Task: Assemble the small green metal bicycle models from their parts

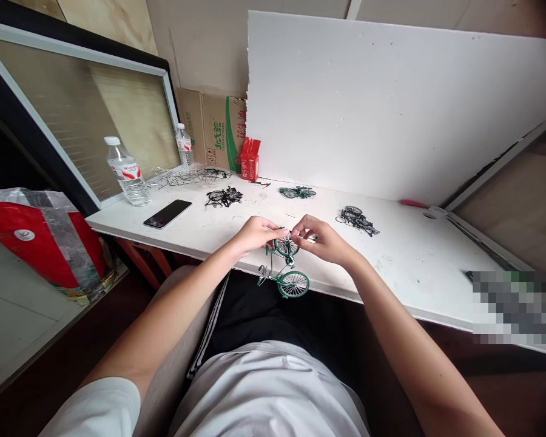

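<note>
A small green model bicycle hangs between my hands at the front edge of the white table, tilted with one wheel toward me. My left hand grips it by the wheel nearer the table, thumb and fingers closed at the rim. On the other side of that wheel, my right hand has its thumb and fingertips pinched together at the rim. Whatever small part may sit between those right fingertips is too small to make out.
Black model parts, green parts and more black parts lie across the white table. A phone, a water bottle, a second bottle and a red box stand or lie further back and left.
</note>
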`<state>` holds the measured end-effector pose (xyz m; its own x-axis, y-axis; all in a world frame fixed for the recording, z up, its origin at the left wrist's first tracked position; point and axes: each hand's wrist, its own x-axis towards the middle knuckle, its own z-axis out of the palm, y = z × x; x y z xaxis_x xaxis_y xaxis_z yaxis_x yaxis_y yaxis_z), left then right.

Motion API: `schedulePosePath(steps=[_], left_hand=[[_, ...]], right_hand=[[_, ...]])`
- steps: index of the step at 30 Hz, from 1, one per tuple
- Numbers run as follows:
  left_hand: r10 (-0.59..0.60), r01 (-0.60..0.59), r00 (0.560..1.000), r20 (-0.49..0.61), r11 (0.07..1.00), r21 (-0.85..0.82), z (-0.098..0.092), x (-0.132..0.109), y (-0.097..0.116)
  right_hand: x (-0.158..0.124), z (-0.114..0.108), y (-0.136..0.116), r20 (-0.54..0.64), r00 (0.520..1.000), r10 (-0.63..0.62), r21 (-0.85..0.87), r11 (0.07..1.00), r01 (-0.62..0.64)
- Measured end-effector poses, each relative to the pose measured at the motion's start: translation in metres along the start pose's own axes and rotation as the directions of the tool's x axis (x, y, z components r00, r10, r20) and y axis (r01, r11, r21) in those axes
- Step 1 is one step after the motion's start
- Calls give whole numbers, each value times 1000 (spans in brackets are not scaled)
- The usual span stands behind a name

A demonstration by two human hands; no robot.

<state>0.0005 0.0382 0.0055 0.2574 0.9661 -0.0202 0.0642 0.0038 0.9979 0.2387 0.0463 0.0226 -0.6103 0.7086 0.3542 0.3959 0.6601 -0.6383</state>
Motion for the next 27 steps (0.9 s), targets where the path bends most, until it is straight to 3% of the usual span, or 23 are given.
schedulePosePath(steps=[15, 23, 27], left_hand=[[21, -21, 1000, 12, 999, 28, -1, 2, -6], [12, -17, 998, 67, 997, 79, -3, 4, -12], [67, -70, 997, 23, 984, 164, 1, 1, -9]], right_hand=[[-2, 2, -16, 27, 998, -59, -219, 974, 64], [-3, 2, -19, 88, 993, -74, -227, 969, 93], [-4, -2, -20, 104, 993, -57, -188, 979, 76]])
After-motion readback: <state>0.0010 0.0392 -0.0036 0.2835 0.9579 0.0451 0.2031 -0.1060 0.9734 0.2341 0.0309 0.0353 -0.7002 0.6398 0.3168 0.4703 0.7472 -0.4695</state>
